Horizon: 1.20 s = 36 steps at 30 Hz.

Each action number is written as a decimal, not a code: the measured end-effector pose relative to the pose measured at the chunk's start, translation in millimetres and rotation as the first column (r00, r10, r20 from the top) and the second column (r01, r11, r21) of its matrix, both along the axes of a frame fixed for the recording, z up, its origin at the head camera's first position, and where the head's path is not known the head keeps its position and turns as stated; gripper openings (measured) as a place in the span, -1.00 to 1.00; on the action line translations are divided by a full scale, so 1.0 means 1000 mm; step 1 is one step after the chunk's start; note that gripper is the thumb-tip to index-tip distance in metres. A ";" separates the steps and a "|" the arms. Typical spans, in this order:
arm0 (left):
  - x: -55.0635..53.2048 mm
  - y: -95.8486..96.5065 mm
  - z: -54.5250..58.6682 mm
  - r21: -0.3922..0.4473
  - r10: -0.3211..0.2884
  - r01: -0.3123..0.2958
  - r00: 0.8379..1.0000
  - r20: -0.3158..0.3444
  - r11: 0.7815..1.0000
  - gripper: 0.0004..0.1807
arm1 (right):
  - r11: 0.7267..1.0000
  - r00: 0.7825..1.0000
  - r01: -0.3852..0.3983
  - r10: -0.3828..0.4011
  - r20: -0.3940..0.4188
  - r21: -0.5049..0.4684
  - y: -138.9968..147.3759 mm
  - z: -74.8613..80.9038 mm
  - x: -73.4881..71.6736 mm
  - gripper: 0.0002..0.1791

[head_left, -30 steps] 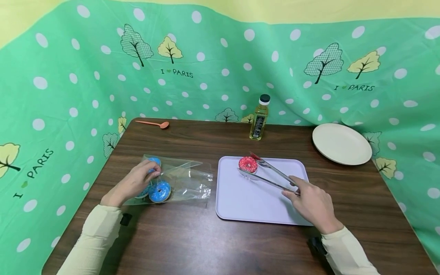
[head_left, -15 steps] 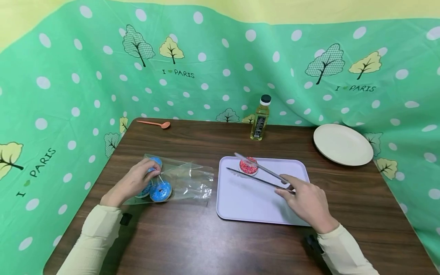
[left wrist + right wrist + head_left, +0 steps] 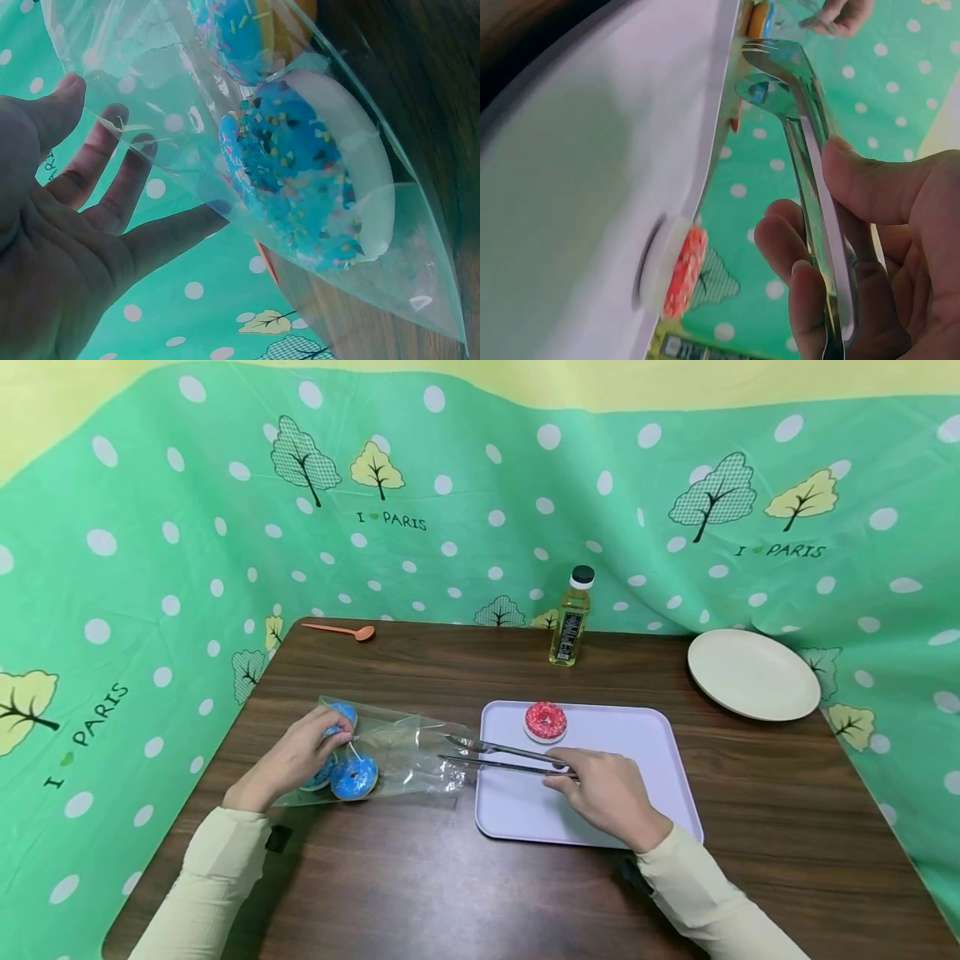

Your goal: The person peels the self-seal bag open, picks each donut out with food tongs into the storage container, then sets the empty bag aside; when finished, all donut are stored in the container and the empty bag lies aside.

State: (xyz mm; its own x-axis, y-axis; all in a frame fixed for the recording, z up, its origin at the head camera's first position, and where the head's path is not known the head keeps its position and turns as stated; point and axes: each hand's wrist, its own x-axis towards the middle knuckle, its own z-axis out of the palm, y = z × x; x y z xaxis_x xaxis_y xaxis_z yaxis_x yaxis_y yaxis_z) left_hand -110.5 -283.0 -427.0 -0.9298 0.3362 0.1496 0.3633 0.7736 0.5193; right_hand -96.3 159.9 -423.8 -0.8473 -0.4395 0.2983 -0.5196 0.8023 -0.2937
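A clear plastic bag (image 3: 408, 752) lies on the table at left with blue-frosted donuts (image 3: 354, 777) inside. My left hand (image 3: 311, 747) pinches the bag's upper film over the donuts; in the left wrist view, sprinkles show on a blue donut (image 3: 296, 172) through the film. My right hand (image 3: 600, 789) grips metal tongs (image 3: 517, 760), their ends slightly apart with nothing between them, over the bag's right end beside the tray. A red-frosted donut (image 3: 546, 722) sits on the lavender tray (image 3: 517, 814), near its back left corner.
A bottle of yellow oil (image 3: 571, 622) stands upright behind the tray. At the back right lies a cream plate (image 3: 753, 675), and an orange spoon (image 3: 341, 630) is at the back left. A patterned cloth (image 3: 480, 485) rises behind the table (image 3: 420, 893).
My right hand has moved left with the tongs, away from the red donut, which stays on the tray. The tongs' ends are closer together. My left hand keeps its place at the bag.
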 end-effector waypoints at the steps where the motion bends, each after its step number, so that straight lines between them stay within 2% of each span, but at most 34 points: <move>1: 0.000 0.000 0.000 -0.001 0.000 0.000 1.000 0.001 1.000 -0.98 | 1.000 1.000 -0.011 0.011 0.004 0.001 -0.004 -0.001 -0.002 -0.67; 15: 0.001 0.002 -0.001 -0.003 -0.006 0.006 1.000 0.031 1.000 -0.94 | 0.991 0.991 -0.131 0.132 -0.020 0.019 -0.048 -0.011 -0.015 -0.67; 24: 0.000 0.003 -0.001 -0.008 -0.004 0.004 1.000 0.028 1.000 -0.95 | 0.975 0.973 -0.223 0.221 -0.070 -0.022 -0.070 -0.015 -0.019 -0.63; 28: 0.000 0.003 0.000 -0.006 0.001 -0.001 0.999 0.036 1.000 -0.94 | 0.973 0.974 -0.226 0.224 -0.038 -0.054 -0.074 -0.016 -0.021 -0.61; 36: 0.002 0.005 0.000 -0.002 0.000 0.000 0.999 0.053 1.000 -0.95 | 0.969 0.969 -0.246 0.246 -0.006 -0.014 -0.086 -0.018 -0.022 -0.57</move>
